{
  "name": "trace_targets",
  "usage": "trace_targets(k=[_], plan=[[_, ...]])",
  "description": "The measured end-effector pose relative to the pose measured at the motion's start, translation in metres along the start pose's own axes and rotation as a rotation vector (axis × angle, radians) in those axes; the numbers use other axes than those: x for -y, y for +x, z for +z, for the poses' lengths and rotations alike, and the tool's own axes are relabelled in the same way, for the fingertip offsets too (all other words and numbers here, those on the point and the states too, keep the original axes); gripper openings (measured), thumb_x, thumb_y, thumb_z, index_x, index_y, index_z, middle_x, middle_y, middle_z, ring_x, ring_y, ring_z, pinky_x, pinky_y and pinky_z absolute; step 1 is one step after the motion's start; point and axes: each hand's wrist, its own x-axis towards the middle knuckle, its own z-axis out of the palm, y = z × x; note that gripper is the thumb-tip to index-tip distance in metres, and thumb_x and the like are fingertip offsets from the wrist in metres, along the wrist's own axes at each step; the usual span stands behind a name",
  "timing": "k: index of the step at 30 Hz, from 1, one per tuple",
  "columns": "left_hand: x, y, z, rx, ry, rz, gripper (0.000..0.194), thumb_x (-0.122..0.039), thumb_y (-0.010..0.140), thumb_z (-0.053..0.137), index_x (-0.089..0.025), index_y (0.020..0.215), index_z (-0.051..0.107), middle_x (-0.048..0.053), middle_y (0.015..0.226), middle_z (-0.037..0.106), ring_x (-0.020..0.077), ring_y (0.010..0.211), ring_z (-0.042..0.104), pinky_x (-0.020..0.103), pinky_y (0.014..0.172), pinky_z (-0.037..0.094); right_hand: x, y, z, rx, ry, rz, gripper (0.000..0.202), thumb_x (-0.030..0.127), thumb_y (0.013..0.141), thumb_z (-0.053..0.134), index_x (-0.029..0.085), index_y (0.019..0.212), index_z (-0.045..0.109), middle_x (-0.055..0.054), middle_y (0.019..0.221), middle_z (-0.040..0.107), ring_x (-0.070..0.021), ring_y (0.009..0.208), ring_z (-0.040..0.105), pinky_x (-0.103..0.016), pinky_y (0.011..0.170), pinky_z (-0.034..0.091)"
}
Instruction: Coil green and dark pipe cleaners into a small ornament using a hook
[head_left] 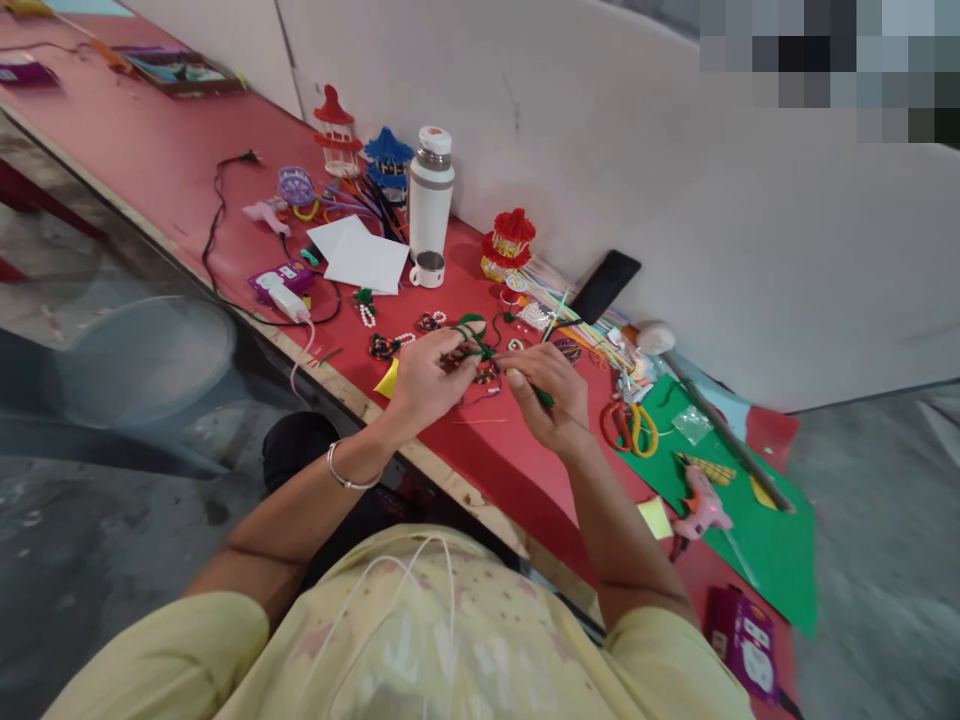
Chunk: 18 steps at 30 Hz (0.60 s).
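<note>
Over the red table, a dark green cord (471, 335) is looped and bunched between my two hands. My left hand (431, 375), with a bracelet at its wrist, pinches the looped part in closed fingers. From the other side, my right hand (553, 390) is closed, its thumb and forefinger close to the bunched cord. Something green shows under its palm, too hidden to name. Small beaded ornaments (384, 346) lie beside my left hand. Just behind my right hand is a pile of white beads (535, 316).
A white flask (430, 200), its cup (428, 270) and white paper (367, 258) stand or lie behind. At right are scissors (643, 430), a pink glue gun (703, 505) on a green sheet (791, 560), and a phone (606, 287). A power strip (274, 285) trails cords at left.
</note>
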Motion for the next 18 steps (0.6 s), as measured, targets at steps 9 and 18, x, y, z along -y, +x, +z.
trace_targets(k=[9, 18], plan=[[0.001, 0.005, -0.001, 0.003, -0.316, -0.311, 0.032, -0.040, 0.089, 0.078, -0.016, 0.111, 0.082, 0.002, 0.076, 0.076, 0.0162, 0.059, 0.071, 0.024, 0.046, 0.055, -0.009, -0.016, 0.019, 0.057, -0.141, -0.150, 0.037, 0.031, 0.107, 0.059, 0.025, 0.143, 0.061, -0.016, 0.134, 0.079, -0.0281, 0.125, 0.075, -0.049, 0.100, 0.062], [0.014, 0.009, 0.001, -0.055, -0.032, -0.034, 0.019, -0.024, 0.094, 0.068, -0.018, 0.106, 0.082, 0.009, 0.110, 0.081, 0.0156, 0.078, 0.075, 0.024, 0.061, 0.059, -0.010, -0.020, 0.016, 0.125, -0.228, -0.172, 0.041, 0.024, 0.105, 0.060, 0.024, 0.146, 0.059, -0.018, 0.138, 0.076, -0.0296, 0.124, 0.073, -0.053, 0.101, 0.062]])
